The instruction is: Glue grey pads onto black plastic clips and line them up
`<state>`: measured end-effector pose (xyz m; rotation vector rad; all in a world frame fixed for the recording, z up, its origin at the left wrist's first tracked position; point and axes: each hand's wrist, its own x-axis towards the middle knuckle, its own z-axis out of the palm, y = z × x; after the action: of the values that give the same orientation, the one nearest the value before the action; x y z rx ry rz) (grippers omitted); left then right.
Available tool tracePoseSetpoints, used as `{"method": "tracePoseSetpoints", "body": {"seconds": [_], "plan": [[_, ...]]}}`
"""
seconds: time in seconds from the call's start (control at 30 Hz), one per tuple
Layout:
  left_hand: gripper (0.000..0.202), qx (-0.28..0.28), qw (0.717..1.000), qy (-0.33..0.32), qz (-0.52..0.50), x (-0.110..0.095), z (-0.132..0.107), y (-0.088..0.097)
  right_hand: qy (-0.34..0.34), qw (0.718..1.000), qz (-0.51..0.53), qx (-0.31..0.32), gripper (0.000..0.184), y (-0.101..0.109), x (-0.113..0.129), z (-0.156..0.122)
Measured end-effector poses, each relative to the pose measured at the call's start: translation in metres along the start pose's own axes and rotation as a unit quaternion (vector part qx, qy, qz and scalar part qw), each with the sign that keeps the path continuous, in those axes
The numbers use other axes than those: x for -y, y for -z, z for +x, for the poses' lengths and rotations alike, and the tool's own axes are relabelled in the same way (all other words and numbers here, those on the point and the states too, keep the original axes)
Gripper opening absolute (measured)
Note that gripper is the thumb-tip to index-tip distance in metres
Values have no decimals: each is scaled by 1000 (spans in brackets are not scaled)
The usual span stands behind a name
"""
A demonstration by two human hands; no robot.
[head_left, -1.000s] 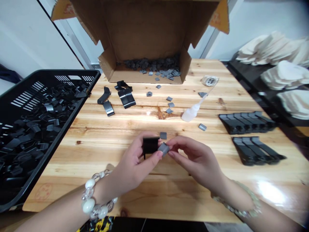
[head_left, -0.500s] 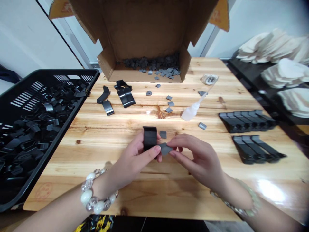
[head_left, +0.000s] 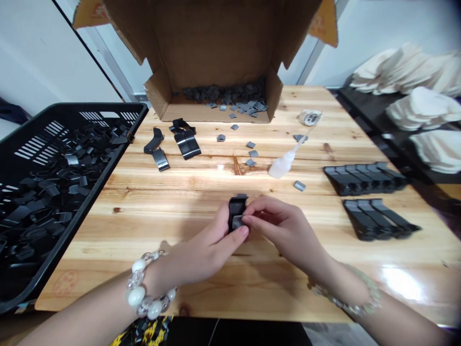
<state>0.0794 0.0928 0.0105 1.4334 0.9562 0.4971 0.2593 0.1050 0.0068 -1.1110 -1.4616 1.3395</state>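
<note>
Your left hand (head_left: 212,242) grips the black bracket (head_left: 236,206) above the counter (head_left: 162,202), its long axis running away from you; your right hand (head_left: 244,217) — at the bracket's right edge — pinches the small grey pad (head_left: 237,222), leftward over the bracket's near end.

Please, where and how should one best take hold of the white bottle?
I would pinch the white bottle around its wide body, coming from above on the near side: it appears to lie down, broad end nearer, while its thin nozzle points away and looks too slender.
</note>
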Motion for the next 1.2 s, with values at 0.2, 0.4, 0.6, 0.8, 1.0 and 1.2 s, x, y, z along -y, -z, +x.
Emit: {"method": "tracePoseSetpoints", "body": {"seconds": [0.2, 0.4, 0.6, 0.8, 1.0, 1.2], "plan": [[35, -22, 999, -1, 37, 1, 1, -4, -26, 1000, 8, -14, 10, -3, -3, -4], [29, -47, 997, -33, 47, 4, 3, -7, -32, 998, -31, -32, 13, -5, -7, -7], [24, -75, 994, -84, 7, 8, 8, -6, -6, 1000, -14, 2, 13, -2, -3, -5], [22, -67, 987, -78, -125, 11, 13, -2, 76, 964, -114, -227, 19, 65, 11, 10], [24, -73, 988, -65, -117, 13, 13, -2, -6, 906, -378, -191, 38, 115, -26, 39], [23, -48, 991, -53, -114, 10, 12, -5, 27, 878, -448, -169, 24, 88, -40, 53]]}}
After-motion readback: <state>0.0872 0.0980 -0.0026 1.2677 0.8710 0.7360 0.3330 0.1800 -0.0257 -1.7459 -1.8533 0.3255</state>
